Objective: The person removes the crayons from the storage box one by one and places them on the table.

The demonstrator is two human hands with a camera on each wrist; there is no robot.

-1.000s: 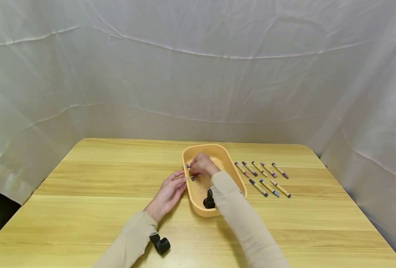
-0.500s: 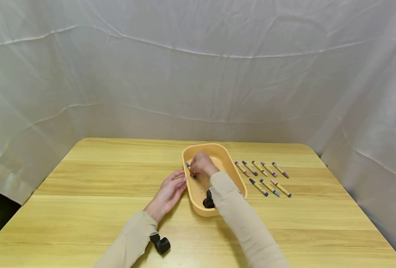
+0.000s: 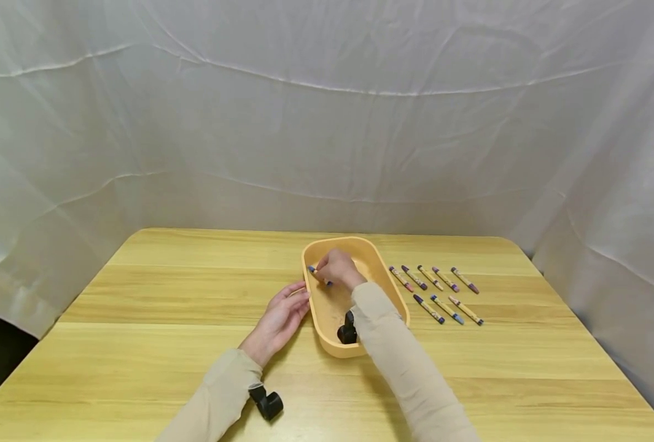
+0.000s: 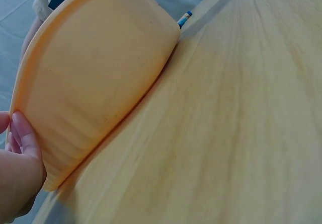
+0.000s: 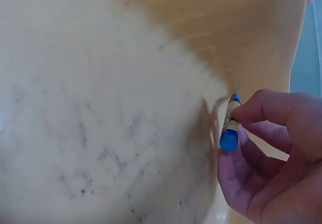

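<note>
- Right hand (image 3: 338, 269): inside the orange tray (image 3: 384, 283), at centre frame of the head view. Fingers and thumb pinch a blue crayon (image 5: 230, 125); in the right wrist view the crayon stands near upright at right of frame, just above the tray's pale floor.
- Left hand (image 3: 279, 316): fingers extended, resting flat on the table (image 3: 139, 344), fingertips (image 4: 22, 133) touching the tray's outer left wall. It grasps nothing.
- Tray: rests on the table at centre, long axis running away from the camera.
- Loose crayons (image 3: 436, 293): eight, laid in two rows on the table, right of the tray and apart from it.
- Backdrop: white cloth (image 3: 327, 110) fills the upper frame behind the table.
</note>
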